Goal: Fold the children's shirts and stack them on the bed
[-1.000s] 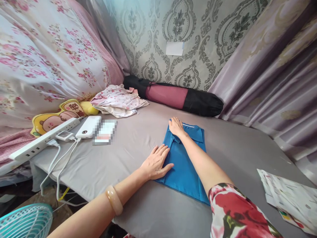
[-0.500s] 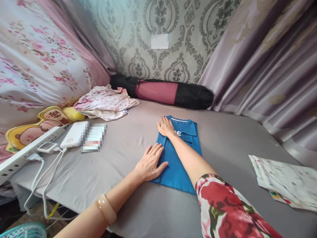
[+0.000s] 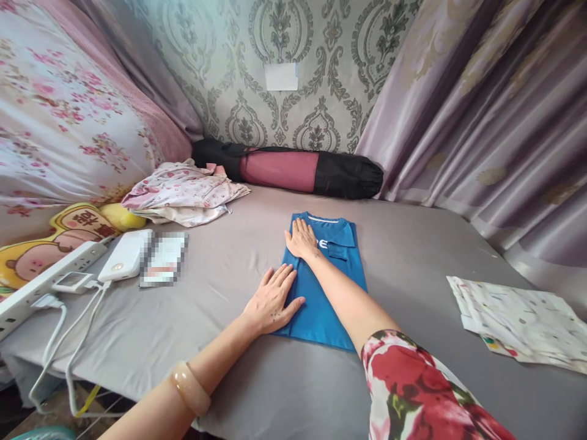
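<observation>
Widest of all here is one grey-covered surface [image 3: 413, 263], giving the work a broad, flat base, and along its far side lies one long black-and-pink bag [image 3: 279, 168], probably tucked against the wall to leave room in front. Now the centre: one blue long-sleeved top [image 3: 321, 305], folded flat on the grey cover between the two hands and the right-hand side, collar away from the person, sleeve laid over the chest. Off to the right, one flat stack of printed cloth [image 3: 523, 311]; far left, one loose heap of patterned cloth [image 3: 183, 189], both well apart from the top. One white power strip [image 3: 27, 299] runs along the left edge, likely there to keep power within reach. And the hands, two of them, both bare: the right hand [image 3: 301, 238] lies palm down near the collar, fingers slightly parted, its arm reaching across the top; the left hand [image 3: 270, 299] is spread at the near left side, thumb out over the fabric, seemingly steadying that edge. Neither pinches anything; how hard they press, I cannot tell. Smaller again, one white power bank [image 3: 131, 250], then one pale bangle [image 3: 188, 386] on the left forearm.
</observation>
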Action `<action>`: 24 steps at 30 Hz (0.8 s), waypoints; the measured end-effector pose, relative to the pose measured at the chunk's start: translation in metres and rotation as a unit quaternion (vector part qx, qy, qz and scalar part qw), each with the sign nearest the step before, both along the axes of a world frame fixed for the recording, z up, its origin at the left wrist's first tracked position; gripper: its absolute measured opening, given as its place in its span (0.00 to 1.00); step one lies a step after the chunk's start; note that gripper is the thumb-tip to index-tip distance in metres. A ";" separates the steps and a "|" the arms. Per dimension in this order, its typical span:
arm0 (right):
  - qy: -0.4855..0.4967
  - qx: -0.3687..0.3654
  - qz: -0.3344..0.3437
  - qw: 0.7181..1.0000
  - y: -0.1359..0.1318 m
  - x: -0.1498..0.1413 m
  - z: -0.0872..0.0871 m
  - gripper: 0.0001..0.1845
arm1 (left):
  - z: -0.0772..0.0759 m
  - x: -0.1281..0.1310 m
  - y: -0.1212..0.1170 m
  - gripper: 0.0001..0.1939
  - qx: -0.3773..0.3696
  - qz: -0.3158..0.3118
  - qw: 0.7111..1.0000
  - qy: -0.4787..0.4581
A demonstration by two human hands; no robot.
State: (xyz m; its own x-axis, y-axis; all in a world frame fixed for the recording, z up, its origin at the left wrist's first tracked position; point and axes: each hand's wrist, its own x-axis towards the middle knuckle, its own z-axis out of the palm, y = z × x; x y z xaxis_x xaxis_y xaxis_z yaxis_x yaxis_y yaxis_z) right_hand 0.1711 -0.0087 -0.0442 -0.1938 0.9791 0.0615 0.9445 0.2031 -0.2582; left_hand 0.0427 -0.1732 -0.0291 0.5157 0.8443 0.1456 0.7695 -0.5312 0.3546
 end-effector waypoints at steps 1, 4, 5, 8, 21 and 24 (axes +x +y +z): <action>0.001 0.000 0.000 1.000 0.001 0.000 0.001 0.36 | 0.000 0.000 0.000 0.35 -0.003 0.001 1.000 0.003; 0.013 -0.023 0.006 1.000 0.004 0.001 0.007 0.36 | -0.001 -0.001 0.001 0.35 0.000 0.000 1.000 0.007; 0.025 -0.043 0.012 0.999 0.005 0.002 0.011 0.36 | -0.002 -0.001 0.001 0.35 0.004 -0.002 1.000 0.008; 0.071 -0.089 0.023 0.993 0.003 0.014 0.025 0.36 | -0.004 -0.002 0.002 0.36 0.015 -0.010 1.000 0.023; -0.042 -0.022 -0.021 0.999 -0.096 0.115 0.006 0.37 | -0.010 0.002 0.008 0.39 -0.016 -0.020 0.995 0.094; -0.040 -0.008 -0.021 0.999 -0.096 0.112 0.001 0.36 | -0.004 0.002 0.007 0.38 -0.034 -0.019 0.993 0.109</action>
State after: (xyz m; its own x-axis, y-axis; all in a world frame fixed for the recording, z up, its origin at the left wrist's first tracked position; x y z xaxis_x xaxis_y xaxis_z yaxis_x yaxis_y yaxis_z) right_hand 0.2836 -0.1049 -0.0433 -0.1554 0.9873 0.0321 0.9698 0.1586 -0.1852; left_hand 0.0451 -0.1667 -0.0334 0.5598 0.8281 -0.0301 0.8121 -0.5410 0.2186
